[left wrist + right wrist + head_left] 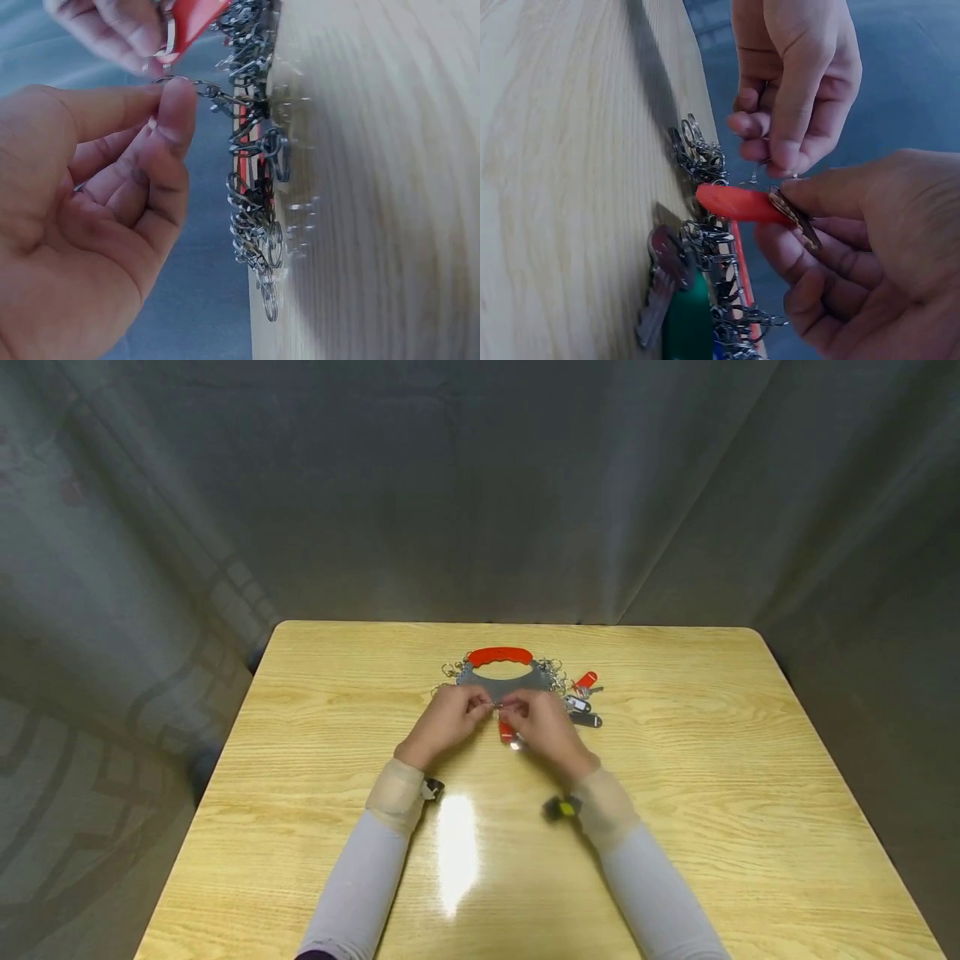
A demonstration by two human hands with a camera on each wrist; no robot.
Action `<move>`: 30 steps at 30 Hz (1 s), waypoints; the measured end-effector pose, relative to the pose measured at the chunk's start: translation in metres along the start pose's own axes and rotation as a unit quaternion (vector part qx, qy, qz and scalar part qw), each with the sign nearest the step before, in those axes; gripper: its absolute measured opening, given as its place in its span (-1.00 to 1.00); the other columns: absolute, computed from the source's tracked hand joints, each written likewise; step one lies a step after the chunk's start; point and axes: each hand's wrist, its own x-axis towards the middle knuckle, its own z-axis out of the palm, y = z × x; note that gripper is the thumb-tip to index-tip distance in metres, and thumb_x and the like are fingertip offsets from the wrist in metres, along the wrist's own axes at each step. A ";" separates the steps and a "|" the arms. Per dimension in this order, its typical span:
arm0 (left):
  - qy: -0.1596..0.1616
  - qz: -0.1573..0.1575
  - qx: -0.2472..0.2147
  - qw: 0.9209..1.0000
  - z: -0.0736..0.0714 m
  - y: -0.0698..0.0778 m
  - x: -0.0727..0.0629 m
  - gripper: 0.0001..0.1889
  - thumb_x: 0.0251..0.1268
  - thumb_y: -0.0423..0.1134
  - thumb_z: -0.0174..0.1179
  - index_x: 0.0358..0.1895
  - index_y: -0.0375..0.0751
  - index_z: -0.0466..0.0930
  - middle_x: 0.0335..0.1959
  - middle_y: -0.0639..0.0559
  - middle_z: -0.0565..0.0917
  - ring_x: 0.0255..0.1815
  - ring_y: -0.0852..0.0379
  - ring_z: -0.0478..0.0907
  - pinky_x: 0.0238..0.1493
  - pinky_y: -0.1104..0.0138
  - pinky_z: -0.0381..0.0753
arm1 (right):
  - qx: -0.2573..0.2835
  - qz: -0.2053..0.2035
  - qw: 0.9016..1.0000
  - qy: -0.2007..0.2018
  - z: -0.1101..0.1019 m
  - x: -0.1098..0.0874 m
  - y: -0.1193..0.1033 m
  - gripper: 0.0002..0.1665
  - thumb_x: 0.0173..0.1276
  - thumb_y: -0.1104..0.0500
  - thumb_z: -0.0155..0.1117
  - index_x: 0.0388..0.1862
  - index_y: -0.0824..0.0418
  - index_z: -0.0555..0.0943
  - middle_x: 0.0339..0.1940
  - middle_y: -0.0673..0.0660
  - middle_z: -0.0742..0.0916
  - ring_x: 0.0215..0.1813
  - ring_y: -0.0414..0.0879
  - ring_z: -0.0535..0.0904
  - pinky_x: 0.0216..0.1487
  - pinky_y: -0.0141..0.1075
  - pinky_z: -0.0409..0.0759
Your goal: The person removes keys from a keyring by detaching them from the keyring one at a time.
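Over the front edge of a grey key-ring holder [517,685] with a red handle [499,655], both hands meet. My left hand [447,720] pinches a small metal ring [171,78] between thumb and forefinger; a clasp links this ring to the holder. In my right hand [546,727], thumb and fingers pinch a red key tag [739,204] at its metal ring, close to the left fingertips. Part of a key [804,225] shows by the right thumb. Whether the tag's ring and the clasp ring are joined I cannot tell.
Several rings with clasps [255,225] hang along the holder's edge. At its right side lie another red tag [588,679], a dark tag [587,720] and a white-labelled tag [577,703]. A green tag [688,322] and a key [656,300] show in the right wrist view. Everything rests on a wooden table [750,793].
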 end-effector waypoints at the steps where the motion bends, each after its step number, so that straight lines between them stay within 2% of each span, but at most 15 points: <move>1: -0.004 -0.004 -0.019 1.000 -0.001 -0.001 0.000 -0.90 0.51 -0.39 0.28 -0.08 -0.33 0.75 -0.30 -0.11 0.79 -0.38 0.08 0.68 -0.24 0.37 0.70 | 0.009 0.009 1.000 0.001 0.001 0.000 0.001 -0.78 0.41 0.30 0.45 0.01 0.33 0.77 -0.34 0.06 0.80 -0.42 -0.11 0.68 -0.40 -0.33 0.71; 5: -0.019 -0.015 -0.074 0.997 -0.004 -0.001 -0.002 -0.90 0.52 -0.42 0.25 -0.05 -0.38 0.71 -0.29 -0.19 0.79 -0.31 -0.07 0.76 -0.22 0.36 0.75 | 0.023 0.033 0.999 0.007 0.003 0.001 0.005 -0.79 0.40 0.29 0.46 -0.02 0.33 0.78 -0.34 0.10 0.82 -0.41 -0.10 0.71 -0.39 -0.32 0.73; 9: -0.029 -0.024 -0.098 0.994 -0.004 -0.003 -0.002 -0.90 0.52 -0.44 0.23 -0.05 -0.40 0.70 -0.27 -0.21 0.78 -0.31 -0.08 0.76 -0.24 0.33 0.75 | 0.026 0.043 0.999 0.008 0.004 0.002 0.006 -0.78 0.39 0.30 0.46 -0.02 0.35 0.78 -0.33 0.12 0.82 -0.40 -0.09 0.72 -0.38 -0.33 0.73; 13: -0.035 -0.030 -0.091 0.995 -0.004 -0.004 -0.002 -0.87 0.53 -0.38 0.25 -0.06 -0.37 0.73 -0.25 -0.18 0.79 -0.39 0.02 0.72 -0.28 0.37 0.73 | 0.010 0.028 1.000 0.006 0.004 0.002 0.004 -0.81 0.39 0.34 0.44 -0.04 0.35 0.77 -0.35 0.11 0.80 -0.37 -0.07 0.72 -0.37 -0.33 0.73; 17: -0.036 -0.038 -0.073 0.996 -0.004 -0.004 -0.002 -0.82 0.58 -0.27 0.24 -0.07 -0.32 0.77 -0.27 -0.13 0.80 -0.50 0.12 0.66 -0.40 0.38 0.66 | -0.053 -0.017 0.998 0.010 0.002 0.001 0.000 -0.80 0.36 0.35 0.44 -0.05 0.31 0.77 -0.28 0.10 0.78 -0.30 -0.08 0.67 -0.25 -0.31 0.72; 21: -0.034 -0.037 -0.056 0.997 -0.004 -0.003 -0.001 -0.83 0.57 -0.27 0.24 -0.10 -0.30 0.77 -0.31 -0.08 0.78 -0.51 0.18 0.62 -0.38 0.37 0.66 | -0.104 -0.055 0.993 0.018 0.001 -0.001 -0.004 -0.77 0.34 0.34 0.46 -0.03 0.28 0.76 -0.17 0.12 0.78 -0.24 -0.08 0.65 -0.15 -0.26 0.70; 24: -0.035 -0.027 -0.046 0.998 -0.004 -0.003 -0.001 -0.86 0.54 -0.31 0.26 -0.10 -0.31 0.77 -0.28 -0.09 0.79 -0.45 0.18 0.64 -0.30 0.38 0.69 | -0.104 -0.066 0.992 0.023 0.000 -0.002 -0.005 -0.78 0.36 0.32 0.47 -0.02 0.27 0.76 -0.15 0.13 0.79 -0.22 -0.07 0.67 -0.14 -0.24 0.70; 30: -0.038 -0.010 -0.045 0.998 -0.004 -0.005 -0.002 -0.87 0.52 -0.35 0.28 -0.06 -0.32 0.76 -0.22 -0.13 0.80 -0.32 0.12 0.67 -0.22 0.36 0.71 | -0.053 -0.046 0.997 0.017 0.001 -0.001 0.002 -0.77 0.38 0.32 0.47 0.00 0.29 0.77 -0.21 0.10 0.79 -0.26 -0.11 0.68 -0.23 -0.33 0.72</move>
